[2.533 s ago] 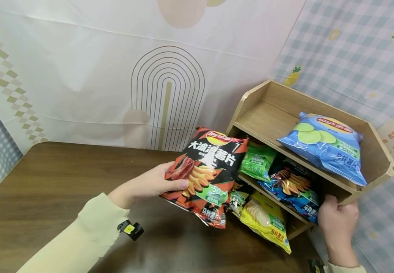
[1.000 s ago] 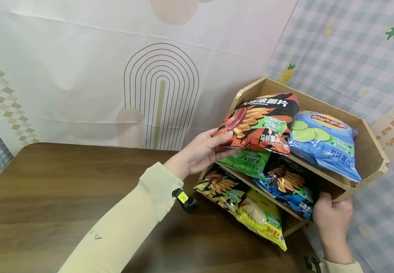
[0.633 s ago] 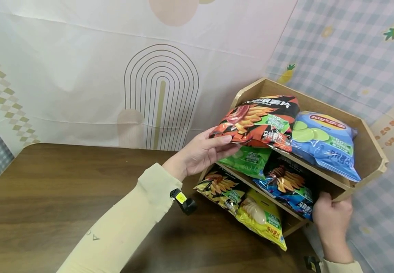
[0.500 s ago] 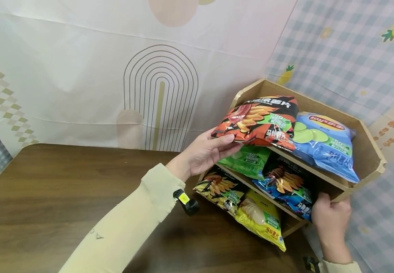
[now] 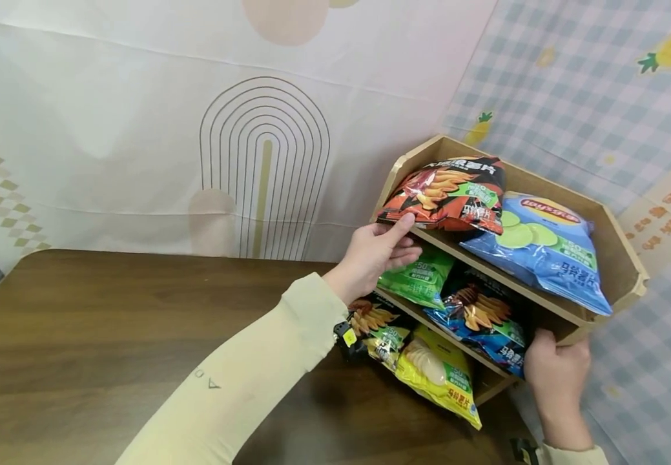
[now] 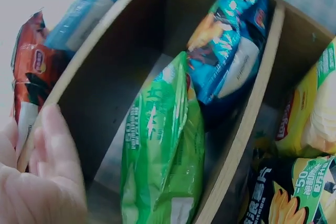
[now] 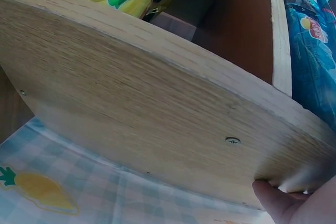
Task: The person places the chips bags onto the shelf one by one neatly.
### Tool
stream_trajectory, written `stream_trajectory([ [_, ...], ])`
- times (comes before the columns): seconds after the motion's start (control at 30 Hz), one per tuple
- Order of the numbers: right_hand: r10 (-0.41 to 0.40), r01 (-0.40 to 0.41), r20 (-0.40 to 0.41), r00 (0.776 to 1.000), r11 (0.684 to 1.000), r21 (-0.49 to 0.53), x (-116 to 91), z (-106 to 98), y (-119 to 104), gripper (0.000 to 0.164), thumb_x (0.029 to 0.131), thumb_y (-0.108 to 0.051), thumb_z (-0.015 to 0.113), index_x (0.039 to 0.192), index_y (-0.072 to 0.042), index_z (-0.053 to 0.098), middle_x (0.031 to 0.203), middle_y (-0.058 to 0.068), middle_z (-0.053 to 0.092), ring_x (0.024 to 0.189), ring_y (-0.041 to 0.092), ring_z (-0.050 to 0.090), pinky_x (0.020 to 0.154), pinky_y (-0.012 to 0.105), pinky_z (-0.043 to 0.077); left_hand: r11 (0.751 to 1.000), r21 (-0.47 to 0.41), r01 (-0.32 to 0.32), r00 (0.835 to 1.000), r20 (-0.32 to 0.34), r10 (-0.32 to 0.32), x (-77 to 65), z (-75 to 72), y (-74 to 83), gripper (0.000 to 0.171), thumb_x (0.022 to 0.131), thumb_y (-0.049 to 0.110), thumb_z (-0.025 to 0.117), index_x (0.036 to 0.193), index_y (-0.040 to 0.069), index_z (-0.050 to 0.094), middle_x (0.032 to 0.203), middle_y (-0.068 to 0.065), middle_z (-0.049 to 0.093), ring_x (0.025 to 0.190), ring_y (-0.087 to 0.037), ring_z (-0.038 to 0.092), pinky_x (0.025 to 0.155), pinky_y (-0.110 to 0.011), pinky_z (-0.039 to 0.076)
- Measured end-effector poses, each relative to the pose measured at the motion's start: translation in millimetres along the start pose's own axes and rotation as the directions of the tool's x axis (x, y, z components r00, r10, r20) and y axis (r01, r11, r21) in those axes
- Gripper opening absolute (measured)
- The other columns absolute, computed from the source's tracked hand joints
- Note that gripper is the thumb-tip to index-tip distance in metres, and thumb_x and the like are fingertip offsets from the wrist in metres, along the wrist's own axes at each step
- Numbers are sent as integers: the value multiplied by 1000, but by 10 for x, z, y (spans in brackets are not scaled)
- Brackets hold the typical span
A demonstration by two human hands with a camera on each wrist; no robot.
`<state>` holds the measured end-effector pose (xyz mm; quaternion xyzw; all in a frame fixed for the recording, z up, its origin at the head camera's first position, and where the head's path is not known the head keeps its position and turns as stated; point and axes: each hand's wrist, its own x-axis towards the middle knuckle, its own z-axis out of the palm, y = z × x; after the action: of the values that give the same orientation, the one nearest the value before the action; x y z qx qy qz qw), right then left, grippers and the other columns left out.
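Observation:
A red-and-black bag of potato chips [image 5: 451,194] lies on the top shelf of the wooden rack [image 5: 626,278], left of a blue chip bag [image 5: 550,242]. At the red bag's near edge is my left hand [image 5: 372,258], its thumb against the bag and its fingers just below the shelf front. Those fingers look nearly straight in the left wrist view. My right hand [image 5: 558,381] grips the rack's right side panel, fingers inside the middle level and thumb [image 7: 273,198] outside. Beneath sit a green chip bag [image 5: 419,278] and a dark blue one [image 5: 483,316].
On the bottom level are a yellow chip bag [image 5: 440,374] and a black-and-yellow one [image 5: 384,329], the latter partly behind my left wrist. A brown wooden table [image 5: 137,336] extends left. Patterned cloths [image 5: 137,129] hang behind.
My left hand has brought the red-and-black bag from in front of the rack up onto the top shelf, then pushed it further back and loosened its fingers. My right hand keeps its hold.

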<state>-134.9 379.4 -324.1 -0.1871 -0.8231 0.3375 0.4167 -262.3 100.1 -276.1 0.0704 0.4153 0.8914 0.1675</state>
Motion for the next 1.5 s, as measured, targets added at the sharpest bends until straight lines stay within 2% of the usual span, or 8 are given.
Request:
stream_trajectory([
  [0.27,36,-36,25,999,999,-9,-4,1,2,42,92,-13,46,132,0,49,126,23,57,98,31,48,87,50,36,963,266,31,998,-67,-13,47,21,-16,67,78,60,69,110,2,59,94,-13,68,77,-23,71,67,-31,57],
  [0.5,31,-32,28,999,1000,2,2,0,10,41,91,-13,46,130,1,50,125,24,57,98,32,48,88,51,36,933,359,38,996,67,-66,20,-146,56,62,89,53,61,119,-2,58,107,-16,65,85,-25,69,73,-32,56],
  [0.63,22,-23,39,999,1000,13,-9,28,4,41,91,-13,46,129,3,50,124,26,56,99,34,48,87,55,35,881,472,-18,989,137,-53,-142,-402,112,58,95,47,57,122,-5,56,112,-19,63,91,-28,67,81,-37,55],
  [0.73,19,-19,36,999,1000,-3,-20,38,11,39,92,-13,46,127,3,51,121,25,58,97,32,48,85,50,37,782,616,-91,987,161,-12,-307,-661,126,50,97,43,56,118,-3,58,106,-17,64,89,-28,67,81,-38,55],
  [0.93,19,-19,27,999,1000,-15,-28,17,14,38,93,-13,47,127,1,52,121,21,59,96,27,48,84,37,37,358,907,-224,974,198,107,-687,-1176,114,24,97,39,57,102,17,63,90,4,64,83,-14,61,74,-33,50],
  [1.03,23,-22,23,999,1000,-16,-29,5,9,39,92,-13,47,128,1,52,121,21,59,96,27,48,83,33,37,226,946,-233,969,206,136,-863,-1376,133,18,96,39,59,99,22,63,89,9,62,81,-10,56,74,-31,47],
  [1.27,51,-51,34,998,999,-20,-26,0,-4,41,92,-14,47,131,0,51,123,21,58,97,29,47,86,34,38,84,973,-216,965,201,166,-1128,-1779,152,16,95,38,60,98,23,61,88,13,59,77,-6,55,73,-30,47],
  [1.5,58,-57,35,998,998,-30,-31,0,-15,40,93,-14,47,130,-1,51,122,20,58,94,28,46,79,27,35,3,984,-176,966,173,190,-1274,-2056,158,16,95,39,61,99,23,61,92,12,58,82,-7,57,75,-32,49],
])
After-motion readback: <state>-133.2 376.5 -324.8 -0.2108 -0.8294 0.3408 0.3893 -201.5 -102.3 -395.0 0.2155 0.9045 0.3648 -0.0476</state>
